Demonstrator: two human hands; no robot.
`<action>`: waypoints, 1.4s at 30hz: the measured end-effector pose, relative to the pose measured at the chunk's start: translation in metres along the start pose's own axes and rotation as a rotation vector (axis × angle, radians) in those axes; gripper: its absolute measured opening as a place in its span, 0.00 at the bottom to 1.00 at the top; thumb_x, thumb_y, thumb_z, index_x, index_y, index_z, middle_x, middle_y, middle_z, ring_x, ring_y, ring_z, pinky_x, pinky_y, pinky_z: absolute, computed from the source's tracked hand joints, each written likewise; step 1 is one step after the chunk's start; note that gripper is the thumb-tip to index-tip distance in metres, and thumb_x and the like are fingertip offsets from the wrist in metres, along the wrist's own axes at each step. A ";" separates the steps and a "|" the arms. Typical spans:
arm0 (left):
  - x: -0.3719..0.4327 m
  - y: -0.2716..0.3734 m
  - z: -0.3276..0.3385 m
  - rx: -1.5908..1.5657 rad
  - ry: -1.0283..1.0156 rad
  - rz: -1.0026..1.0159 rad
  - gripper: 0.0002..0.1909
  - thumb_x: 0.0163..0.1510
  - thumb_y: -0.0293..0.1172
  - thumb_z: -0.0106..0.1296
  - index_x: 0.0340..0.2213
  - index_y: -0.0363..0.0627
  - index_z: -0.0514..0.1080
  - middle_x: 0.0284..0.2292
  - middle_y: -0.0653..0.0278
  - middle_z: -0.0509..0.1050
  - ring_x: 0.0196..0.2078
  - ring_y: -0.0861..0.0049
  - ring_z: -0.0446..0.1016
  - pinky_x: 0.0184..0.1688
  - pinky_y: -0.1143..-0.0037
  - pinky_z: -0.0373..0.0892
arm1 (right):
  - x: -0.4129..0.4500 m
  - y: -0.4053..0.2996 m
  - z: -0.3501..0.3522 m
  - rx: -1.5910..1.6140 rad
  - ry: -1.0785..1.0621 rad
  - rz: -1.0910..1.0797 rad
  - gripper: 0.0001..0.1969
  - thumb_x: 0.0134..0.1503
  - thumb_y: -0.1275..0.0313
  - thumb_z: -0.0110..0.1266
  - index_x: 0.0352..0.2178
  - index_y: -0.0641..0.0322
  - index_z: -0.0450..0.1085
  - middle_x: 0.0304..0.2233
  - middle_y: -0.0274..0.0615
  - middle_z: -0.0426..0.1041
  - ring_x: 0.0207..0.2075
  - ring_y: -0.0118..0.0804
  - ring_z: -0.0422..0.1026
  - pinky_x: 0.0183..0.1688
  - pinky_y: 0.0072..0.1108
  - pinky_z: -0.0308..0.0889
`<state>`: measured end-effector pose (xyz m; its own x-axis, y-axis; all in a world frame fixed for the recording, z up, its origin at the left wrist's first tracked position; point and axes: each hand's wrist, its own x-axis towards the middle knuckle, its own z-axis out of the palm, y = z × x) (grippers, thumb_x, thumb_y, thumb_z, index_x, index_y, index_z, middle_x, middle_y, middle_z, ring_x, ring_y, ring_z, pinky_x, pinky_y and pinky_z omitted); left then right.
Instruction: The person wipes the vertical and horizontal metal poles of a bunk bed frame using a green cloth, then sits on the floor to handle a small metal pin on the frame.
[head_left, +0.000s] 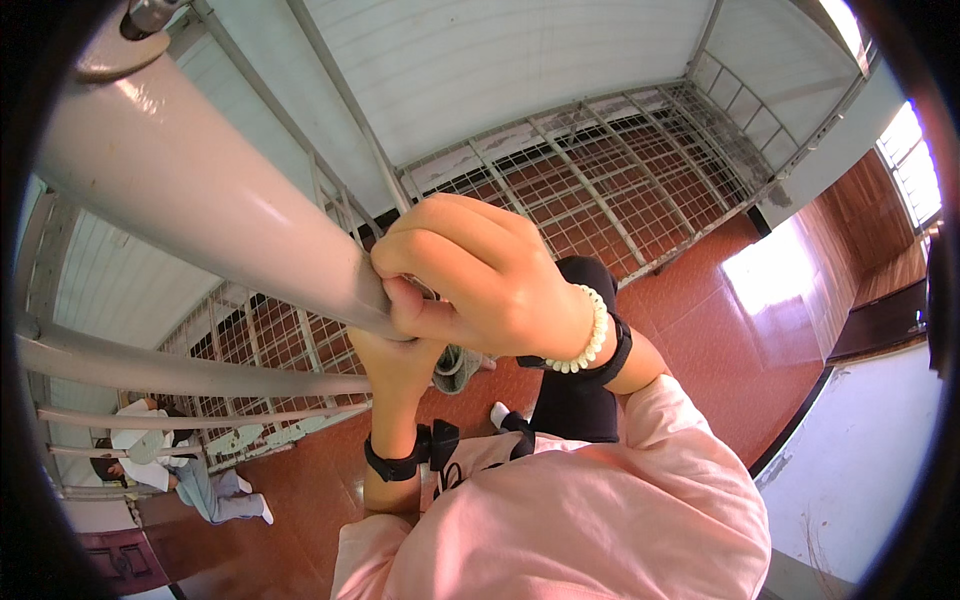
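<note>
A thick, pale-painted metal tube (217, 187) of a bed frame slants from the upper left to my hands. My left hand (394, 360) wraps under its near end, palm against the metal, with its fingers hidden behind the tube. Directly above, my right hand (480, 277) is curled tight, thumb against the bent index finger, knuckles beside the tube. Whatever lies inside that curl is hidden. Below the hands hangs or lies a grey fabric item (457, 369), partly covered. Near the top left, a metal bolt (146, 16) sits at a round plate on the tube.
Thinner rails (195, 367) run below the tube on the left. A bunk with a wire-mesh base (592, 172) stands along the white wall (525, 60). On the lower left another person (180, 465) is beside the frame. The floor (675, 337) is red tile; a window (911, 169) is at right.
</note>
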<state>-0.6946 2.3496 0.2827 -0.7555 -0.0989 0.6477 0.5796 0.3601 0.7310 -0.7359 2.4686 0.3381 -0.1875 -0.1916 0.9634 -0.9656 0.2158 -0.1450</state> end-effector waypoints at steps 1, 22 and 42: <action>0.002 0.002 0.002 -0.004 0.001 -0.016 0.19 0.42 0.33 0.59 0.34 0.35 0.65 0.30 0.66 0.68 0.32 0.80 0.67 0.36 0.80 0.63 | 0.001 0.001 0.002 0.002 0.010 -0.005 0.10 0.33 0.83 0.54 0.23 0.64 0.65 0.20 0.38 0.65 0.19 0.35 0.66 0.20 0.21 0.64; -0.006 -0.009 -0.006 -0.101 -0.066 -0.172 0.35 0.38 0.35 0.64 0.46 0.30 0.62 0.45 0.55 0.67 0.48 0.72 0.66 0.52 0.73 0.59 | -0.005 -0.002 -0.008 0.274 -0.001 0.284 0.09 0.39 0.82 0.61 0.26 0.65 0.72 0.23 0.38 0.73 0.24 0.33 0.72 0.27 0.18 0.67; -0.001 -0.006 -0.003 -0.242 -0.067 -0.169 0.34 0.36 0.31 0.65 0.45 0.35 0.61 0.42 0.61 0.67 0.45 0.75 0.66 0.48 0.75 0.62 | -0.006 -0.002 -0.007 0.358 -0.047 0.444 0.06 0.46 0.78 0.57 0.29 0.66 0.73 0.26 0.39 0.75 0.27 0.31 0.74 0.31 0.18 0.68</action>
<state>-0.6963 2.3449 0.2781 -0.8613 -0.0738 0.5027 0.4938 0.1118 0.8624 -0.7318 2.4761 0.3339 -0.5887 -0.2012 0.7829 -0.7919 -0.0508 -0.6086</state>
